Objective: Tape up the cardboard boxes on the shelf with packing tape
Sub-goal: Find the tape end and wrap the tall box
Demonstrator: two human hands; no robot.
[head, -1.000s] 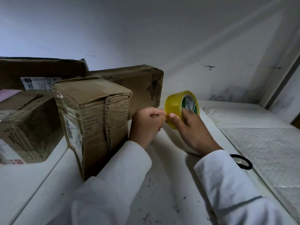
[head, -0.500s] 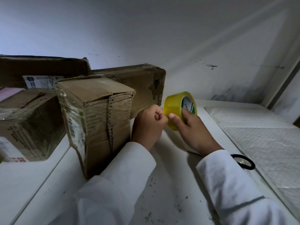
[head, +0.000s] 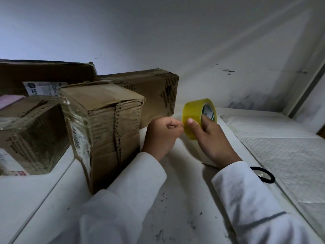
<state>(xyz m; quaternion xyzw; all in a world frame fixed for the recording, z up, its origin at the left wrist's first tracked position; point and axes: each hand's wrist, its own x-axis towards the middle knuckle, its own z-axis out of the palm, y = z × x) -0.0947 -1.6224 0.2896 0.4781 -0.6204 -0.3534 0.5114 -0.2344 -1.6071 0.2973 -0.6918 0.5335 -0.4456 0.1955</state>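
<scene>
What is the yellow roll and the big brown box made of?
The yellow roll looks like glossy, see-through plastic tape wound on a printed core, probably card. The brown box looks like matte corrugated cardboard: wavy ridges show along its torn edge, with shiny clear tape stuck over it.

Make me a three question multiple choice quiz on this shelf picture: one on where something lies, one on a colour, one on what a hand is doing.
1. Where are the scissors?
A. on top of a box
B. on the shelf by the right sleeve
C. in the left hand

2. What colour is the tape roll?
A. yellow
B. red
C. black

3. What is the right hand doing?
A. resting flat on the shelf
B. holding the tape roll
C. pointing at the wall

Answers:
1 B, a black handle loop shows beside the sleeve.
2 A, the wound tape looks yellow.
3 B, thumb and fingers wrap the roll while the left hand pinches at its edge.
</scene>
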